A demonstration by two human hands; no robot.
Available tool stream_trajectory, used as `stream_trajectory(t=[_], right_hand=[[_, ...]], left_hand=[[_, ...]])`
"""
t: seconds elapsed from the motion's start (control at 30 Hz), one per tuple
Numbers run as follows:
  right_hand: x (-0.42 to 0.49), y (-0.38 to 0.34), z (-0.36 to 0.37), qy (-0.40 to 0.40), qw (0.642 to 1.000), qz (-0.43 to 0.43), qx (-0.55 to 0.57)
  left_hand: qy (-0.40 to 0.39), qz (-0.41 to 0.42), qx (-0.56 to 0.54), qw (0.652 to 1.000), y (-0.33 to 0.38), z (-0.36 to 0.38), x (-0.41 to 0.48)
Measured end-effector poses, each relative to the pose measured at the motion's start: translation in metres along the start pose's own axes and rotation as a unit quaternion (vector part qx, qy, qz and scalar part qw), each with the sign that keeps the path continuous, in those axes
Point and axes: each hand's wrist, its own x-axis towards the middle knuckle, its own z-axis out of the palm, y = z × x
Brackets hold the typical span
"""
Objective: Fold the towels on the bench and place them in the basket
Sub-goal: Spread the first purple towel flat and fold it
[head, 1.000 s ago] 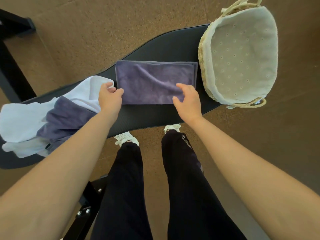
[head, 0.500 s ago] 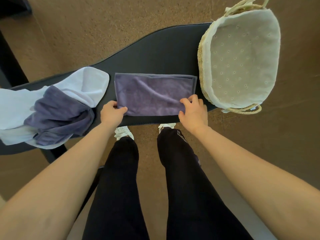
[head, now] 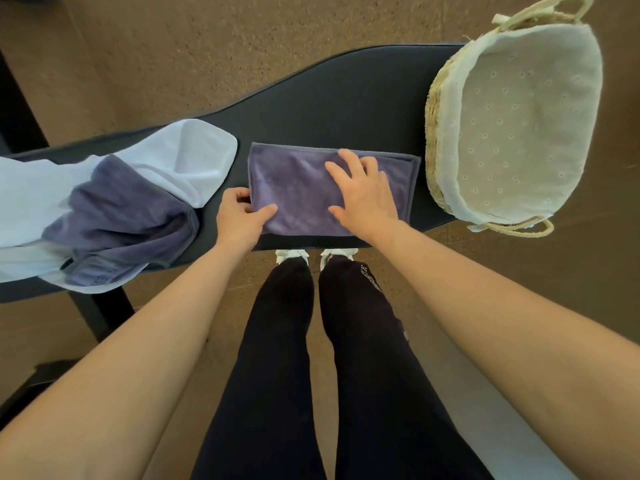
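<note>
A folded purple towel (head: 298, 181) lies flat on the black bench (head: 346, 105), just left of the basket. My left hand (head: 239, 220) pinches its near left corner, thumb on top. My right hand (head: 363, 195) rests flat on the towel's right half with fingers spread. The woven basket (head: 437, 109) with a pale cloth lining stands at the bench's right end, with no towels inside it. A loose heap of towels sits at the left: a white towel (head: 187, 157) with a crumpled purple towel (head: 121, 216) on top.
My legs in black trousers and white shoes (head: 291, 255) stand right against the bench's near edge. A black bench leg (head: 100, 317) drops below the heap at the left. Brown floor surrounds the bench.
My right hand has moved from the towel's near right corner onto its top and now lies flat. My left hand stays at the near left corner. The towel looks folded shorter.
</note>
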Motion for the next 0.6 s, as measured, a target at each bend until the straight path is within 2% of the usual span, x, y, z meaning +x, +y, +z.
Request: stream_trajectory(t=[0.13,0.3,0.5,0.6], right_hand=[[0.0,-0.001,0.011,-0.016,0.999,0.0,-0.039],[-0.002,-0.002,0.019,-0.023,0.999,0.01,-0.034],[-0.004,-0.002,0.018,-0.04,0.999,0.003,-0.023],[-0.012,-0.001,0.016,-0.029,0.999,0.001,0.025]], left_hand=[[-0.046,0.025,0.036,0.998,0.003,-0.006,0.003],[-0.081,0.039,0.005,0.996,-0.003,-0.01,0.0],[-0.074,0.113,0.006,0.991,0.01,-0.006,-0.02],[-0.07,0.146,-0.003,0.987,0.019,0.002,-0.036]])
